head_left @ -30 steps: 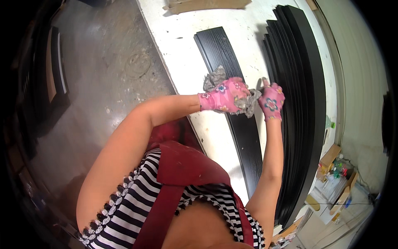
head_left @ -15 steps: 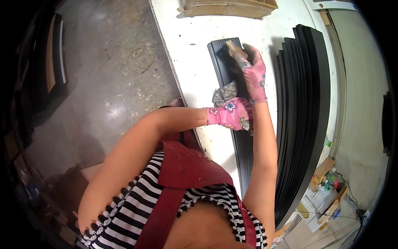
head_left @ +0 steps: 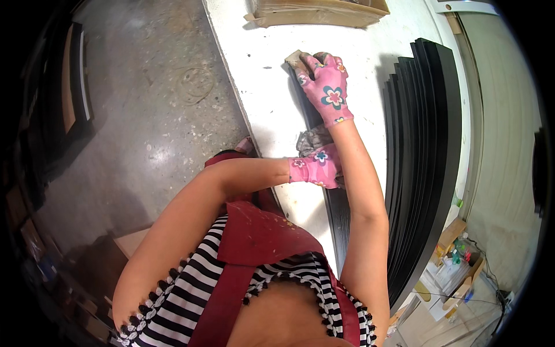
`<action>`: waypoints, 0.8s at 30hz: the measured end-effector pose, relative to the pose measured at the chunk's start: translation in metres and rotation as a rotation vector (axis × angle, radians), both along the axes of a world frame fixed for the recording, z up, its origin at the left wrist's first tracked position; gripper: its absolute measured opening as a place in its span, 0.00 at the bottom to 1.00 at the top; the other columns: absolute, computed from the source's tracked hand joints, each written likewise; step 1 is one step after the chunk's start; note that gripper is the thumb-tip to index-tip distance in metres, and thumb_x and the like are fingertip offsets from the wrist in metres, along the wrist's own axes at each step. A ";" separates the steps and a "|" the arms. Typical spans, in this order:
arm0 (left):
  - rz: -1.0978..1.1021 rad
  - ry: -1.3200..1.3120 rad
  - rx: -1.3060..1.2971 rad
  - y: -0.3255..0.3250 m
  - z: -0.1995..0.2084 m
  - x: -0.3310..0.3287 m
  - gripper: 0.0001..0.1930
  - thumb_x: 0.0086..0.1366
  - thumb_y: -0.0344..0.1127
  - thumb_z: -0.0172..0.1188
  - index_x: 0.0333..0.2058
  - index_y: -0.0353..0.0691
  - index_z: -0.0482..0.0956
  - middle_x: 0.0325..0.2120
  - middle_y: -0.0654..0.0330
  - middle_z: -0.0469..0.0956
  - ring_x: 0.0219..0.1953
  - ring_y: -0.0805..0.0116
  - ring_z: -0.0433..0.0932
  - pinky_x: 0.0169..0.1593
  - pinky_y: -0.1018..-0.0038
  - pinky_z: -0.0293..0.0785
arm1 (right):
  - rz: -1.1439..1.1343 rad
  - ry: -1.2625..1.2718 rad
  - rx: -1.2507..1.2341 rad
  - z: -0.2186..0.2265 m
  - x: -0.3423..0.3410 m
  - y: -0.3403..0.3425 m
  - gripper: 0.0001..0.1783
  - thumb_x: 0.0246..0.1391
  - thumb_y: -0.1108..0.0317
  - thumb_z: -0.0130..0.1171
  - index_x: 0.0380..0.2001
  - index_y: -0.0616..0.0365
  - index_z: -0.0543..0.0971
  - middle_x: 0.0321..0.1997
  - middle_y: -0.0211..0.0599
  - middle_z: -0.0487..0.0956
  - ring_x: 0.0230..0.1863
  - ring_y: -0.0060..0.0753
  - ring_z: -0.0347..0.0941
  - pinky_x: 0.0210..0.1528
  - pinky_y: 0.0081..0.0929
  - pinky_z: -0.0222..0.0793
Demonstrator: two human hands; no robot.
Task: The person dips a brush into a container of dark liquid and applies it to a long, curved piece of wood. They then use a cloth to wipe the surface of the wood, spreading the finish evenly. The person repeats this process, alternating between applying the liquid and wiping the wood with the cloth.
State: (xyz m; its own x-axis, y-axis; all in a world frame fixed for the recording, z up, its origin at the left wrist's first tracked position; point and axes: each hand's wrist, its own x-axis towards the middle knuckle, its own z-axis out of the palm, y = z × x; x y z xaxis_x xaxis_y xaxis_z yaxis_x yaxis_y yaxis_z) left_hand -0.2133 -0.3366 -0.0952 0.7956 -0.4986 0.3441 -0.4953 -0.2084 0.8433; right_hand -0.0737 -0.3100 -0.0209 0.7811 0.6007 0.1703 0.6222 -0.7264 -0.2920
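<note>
A long black grooved strip (head_left: 338,222) lies lengthwise on the white worktable (head_left: 272,98). At its far end my right hand (head_left: 327,87), in a pink flowered glove, is closed on a small tan pad (head_left: 294,60) and presses it to the strip's end. My left hand (head_left: 317,169), in a matching glove, rests across the strip nearer to me, under my right forearm. A crumpled grey rag (head_left: 314,141) bunches at the left hand, which seems wrapped round it; those fingertips are hidden behind the forearm.
To the right stands a row of several long black strips (head_left: 425,162) along the table. A cardboard box (head_left: 315,16) sits at the far end. Beyond the table's left edge is a stained concrete floor (head_left: 162,115). Boxes and cables lie at lower right.
My right hand has moved left onto the strip's far end and turned its back upward, carrying the tan pad. My left hand has shifted slightly nearer to me.
</note>
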 end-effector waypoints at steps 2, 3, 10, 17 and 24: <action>-0.018 -0.029 -0.001 0.003 0.004 0.002 0.24 0.52 0.41 0.62 0.49 0.43 0.76 0.45 0.55 0.78 0.49 0.54 0.76 0.55 0.62 0.70 | 0.025 -0.011 0.050 -0.001 0.006 -0.004 0.21 0.53 0.53 0.61 0.48 0.50 0.83 0.46 0.49 0.78 0.50 0.50 0.72 0.55 0.41 0.68; -0.027 -0.048 0.001 0.004 0.006 0.004 0.24 0.52 0.41 0.63 0.49 0.44 0.76 0.45 0.55 0.78 0.48 0.54 0.76 0.54 0.62 0.71 | -0.026 -0.027 0.038 -0.001 0.011 -0.006 0.21 0.54 0.51 0.60 0.47 0.50 0.84 0.45 0.49 0.79 0.49 0.50 0.72 0.54 0.41 0.69; -0.107 -0.071 0.088 0.004 0.016 0.011 0.17 0.51 0.41 0.63 0.42 0.49 0.80 0.39 0.60 0.79 0.43 0.56 0.78 0.47 0.63 0.74 | -0.284 -0.129 -0.087 -0.002 0.066 -0.055 0.21 0.56 0.47 0.58 0.47 0.44 0.84 0.43 0.48 0.80 0.47 0.51 0.74 0.53 0.43 0.70; -0.322 0.145 -0.316 0.030 0.010 -0.001 0.20 0.42 0.43 0.68 0.39 0.56 0.84 0.35 0.67 0.81 0.42 0.63 0.78 0.51 0.64 0.70 | -0.446 0.189 0.361 -0.006 0.043 -0.081 0.22 0.53 0.54 0.60 0.52 0.41 0.81 0.42 0.51 0.80 0.45 0.50 0.79 0.51 0.39 0.73; -0.340 0.187 -0.241 0.123 0.031 -0.032 0.19 0.44 0.34 0.67 0.39 0.49 0.84 0.35 0.64 0.83 0.41 0.61 0.79 0.49 0.66 0.71 | -0.637 0.164 0.177 -0.011 0.027 -0.042 0.21 0.55 0.48 0.57 0.52 0.34 0.82 0.46 0.46 0.77 0.53 0.47 0.73 0.58 0.44 0.64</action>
State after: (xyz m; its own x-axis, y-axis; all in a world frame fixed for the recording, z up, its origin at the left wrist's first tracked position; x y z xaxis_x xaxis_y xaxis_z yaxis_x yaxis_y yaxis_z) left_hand -0.2458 -0.2138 -0.0644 0.6600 -0.6654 0.3487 -0.3366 0.1531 0.9291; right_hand -0.0469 -0.3519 -0.0317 0.9973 -0.0112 0.0726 0.0262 -0.8688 -0.4945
